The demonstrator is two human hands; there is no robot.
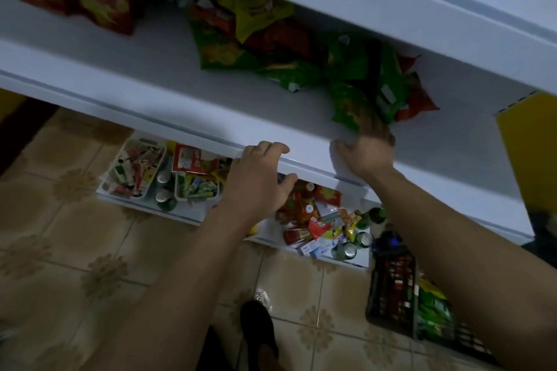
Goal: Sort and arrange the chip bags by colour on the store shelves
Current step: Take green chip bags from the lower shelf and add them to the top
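green chip bag touches our right hand from above; whether the hand grips it, we cannot tell. left hand grips the shelf edge. we should take only green and leave the red bag beside it.

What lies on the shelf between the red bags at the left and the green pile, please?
Nothing: that stretch of shelf is bare in the head view.
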